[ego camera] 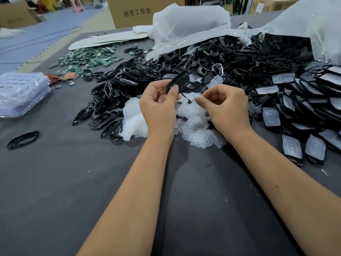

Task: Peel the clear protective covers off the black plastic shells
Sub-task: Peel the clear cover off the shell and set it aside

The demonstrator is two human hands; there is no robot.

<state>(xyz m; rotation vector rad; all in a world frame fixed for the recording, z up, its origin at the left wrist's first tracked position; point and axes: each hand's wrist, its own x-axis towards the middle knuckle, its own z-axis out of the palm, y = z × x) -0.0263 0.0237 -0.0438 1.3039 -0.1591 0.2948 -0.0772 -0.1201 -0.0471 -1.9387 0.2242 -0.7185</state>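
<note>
Black shell (178,81) gripped upright in the left hand (158,108) above the heap of peeled covers (191,115), right hand (227,106) pinching its clear cover (191,97); best drawn away low and steadily while the left thumb braces the shell

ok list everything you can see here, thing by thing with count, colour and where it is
black shell in hand: one, black, held up by the left hand
clear cover: one, translucent, pinched by the right hand
peeled covers pile: many, whitish clear, under the hands
bare shells heap: many, glossy black, centre left
covered shells: many, black with clear covers, right
stray shell: one, black, near left on the table
circuit boards: many, green, far left
plastic bags: two, white, behind the heaps
blister trays: a stack, clear, left edge
cardboard box: one, brown, far
table: one, dark grey
left hand: grips the shell
right hand: pinches the cover
</note>
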